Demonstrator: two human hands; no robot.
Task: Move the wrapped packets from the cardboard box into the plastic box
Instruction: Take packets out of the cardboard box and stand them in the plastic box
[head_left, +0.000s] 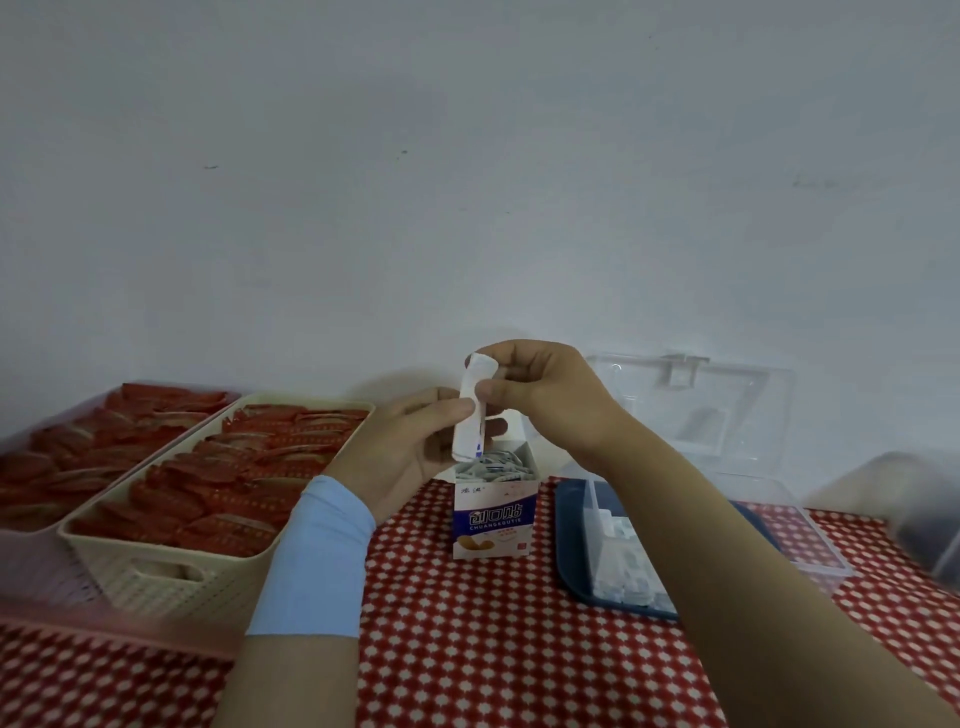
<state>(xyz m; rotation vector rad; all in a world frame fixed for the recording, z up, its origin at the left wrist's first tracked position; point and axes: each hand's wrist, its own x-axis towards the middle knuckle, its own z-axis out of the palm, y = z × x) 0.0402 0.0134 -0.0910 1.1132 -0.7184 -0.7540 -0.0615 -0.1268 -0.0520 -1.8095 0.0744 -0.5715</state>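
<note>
Just above the open cardboard box, a slim white stack of wrapped packets stands nearly upright in the air, its lower end hovering over the loose packets that fill the box's mouth. Both hands grasp this stack. The left hand, with a pale blue sleeve at the wrist, pinches the middle with thumb in front and fingers behind. The right hand curls over the top end from 1 o'clock.

At 3 o'clock from the cardboard box sits the clear plastic box on a dark blue tray, with its lid tipped back against the wall. Some white packets already lie inside it, partly hidden by the right forearm. At 9 o'clock stand a cream basket and, beyond it, a pink basket, both full of red sachets. All rest on a desk covered in red checked cloth.

The main risk is probably the stack fanning apart. The packets look thin and slick, and if one hand lets go early, some could slide out onto the desk or back into the cardboard box. That box looks light and tall, so a brush from either wrist may tip it and spill what remains. The right forearm crosses over the plastic box, and a low swing could knock its near wall or nudge it along the tray.
</note>
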